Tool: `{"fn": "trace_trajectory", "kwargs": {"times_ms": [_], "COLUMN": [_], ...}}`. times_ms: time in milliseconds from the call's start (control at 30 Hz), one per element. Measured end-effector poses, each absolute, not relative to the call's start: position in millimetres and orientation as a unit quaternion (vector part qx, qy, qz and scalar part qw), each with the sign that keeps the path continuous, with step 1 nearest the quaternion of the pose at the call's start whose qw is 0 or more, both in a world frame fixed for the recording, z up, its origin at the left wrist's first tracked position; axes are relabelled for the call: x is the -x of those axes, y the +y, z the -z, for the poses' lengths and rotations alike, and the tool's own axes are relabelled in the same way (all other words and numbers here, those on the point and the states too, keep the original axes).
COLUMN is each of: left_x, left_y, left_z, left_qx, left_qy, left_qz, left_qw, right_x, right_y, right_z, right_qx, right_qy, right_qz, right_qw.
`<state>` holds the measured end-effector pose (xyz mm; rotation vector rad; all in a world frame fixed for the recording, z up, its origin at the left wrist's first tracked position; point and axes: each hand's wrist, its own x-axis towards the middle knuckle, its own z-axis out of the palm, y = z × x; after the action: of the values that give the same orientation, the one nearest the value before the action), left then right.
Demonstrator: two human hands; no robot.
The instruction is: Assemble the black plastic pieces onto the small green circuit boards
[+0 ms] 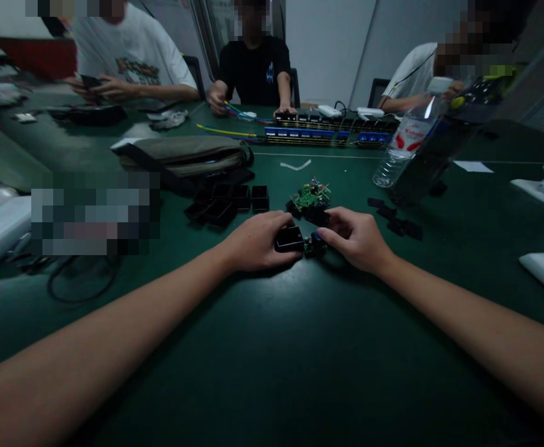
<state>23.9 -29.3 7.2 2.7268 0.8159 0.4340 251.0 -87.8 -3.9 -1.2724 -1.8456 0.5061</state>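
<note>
Near the middle of the green table (281,347), my left hand (258,242) is closed around a small black box (289,239). My right hand (358,239) pinches a flat black piece (317,216) between thumb and fingers. A small circuit board with parts (315,244) is between the two hands, by my right thumb. Just beyond them lies a pile of green circuit boards (312,194). Several open black boxes (220,211) stand beyond my left hand. To the right of my right hand lie several flat black pieces (395,222).
A grey-brown bag (183,155) lies back left. A clear bottle (405,139) stands back right beside a dark object. Rows of black and blue modules (304,135) line the far side, where three people sit. A black cable (79,295) loops at left.
</note>
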Motion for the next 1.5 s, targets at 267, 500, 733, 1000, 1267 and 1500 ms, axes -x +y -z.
{"fn": "trace_trajectory", "kwargs": {"times_ms": [267,500,733,1000,1267,1500], "left_x": [-24.7,-25.2,-25.2,-30.1,-36.0,-33.0], "left_y": [-24.7,-24.4,-23.6,-34.6,-38.3,-32.2], "left_z": [-7.2,-7.7,-9.4,-9.2,-2.8,-4.9], "left_qx": [-0.949,-0.947,-0.94,-0.936,-0.935,-0.928], "left_qy": [0.258,0.247,0.252,0.28,0.282,0.302], "left_qz": [-0.141,-0.152,-0.165,-0.182,-0.184,-0.179], "left_qw": [0.114,0.137,0.163,0.114,0.114,0.129], "right_x": [-250.1,-254.9,-266.5,-271.1,-270.7,-270.5], "right_y": [-83.9,-84.2,-83.1,-80.8,-79.3,-79.6], "right_z": [0.8,1.9,2.9,2.3,3.8,3.1], "right_qx": [0.486,0.446,0.436,0.447,0.458,0.469], "right_qy": [-0.759,-0.801,-0.813,-0.807,-0.799,-0.792], "right_qz": [-0.152,-0.14,-0.156,-0.168,-0.162,-0.16], "right_qw": [0.405,0.374,0.352,0.348,0.354,0.357]}}
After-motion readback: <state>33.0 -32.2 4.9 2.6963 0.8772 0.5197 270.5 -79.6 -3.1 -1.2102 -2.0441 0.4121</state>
